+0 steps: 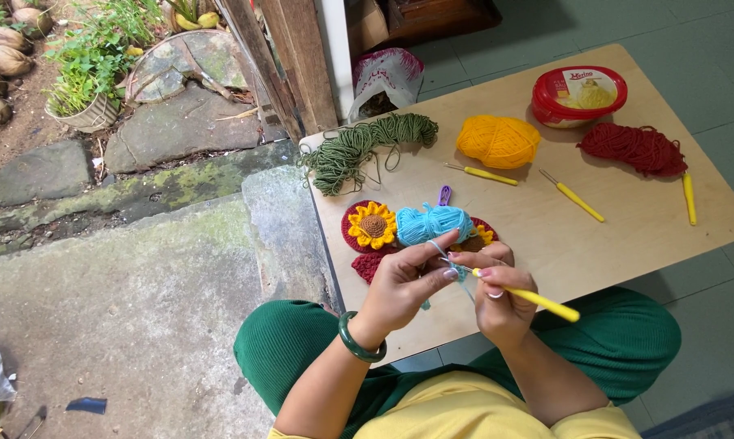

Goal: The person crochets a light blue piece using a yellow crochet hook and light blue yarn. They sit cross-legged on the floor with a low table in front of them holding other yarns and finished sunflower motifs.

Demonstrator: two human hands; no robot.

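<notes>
A low wooden table (627, 236) stands on a grey tiled floor, with mossy stone slabs and potted green plants off to its left side.

Head view: the person sits at the near edge of the table, green trousers and a yellow top showing. The left hand (403, 280), a green bangle on its wrist, is closed in a pinch, thumb and fingertips gripping a strand of light blue yarn. The right hand (501, 297) is curled shut around a yellow-handled crochet hook (538, 299), whose tip meets the strand just beside the left fingertips. The strand runs up to a light blue yarn ball (432, 223) lying on the table just beyond the hands.

Beside the blue ball, to its left, lies a crocheted sunflower (373, 225) on a dark red round; a second one peeks out from the ball's right. Beyond the ball lie a green yarn skein (367, 146), a yellow yarn ball (497, 140) and two spare yellow hooks. Farther right of the ball are a red yarn skein (634, 149) and a red-lidded plastic tub (578, 96).
</notes>
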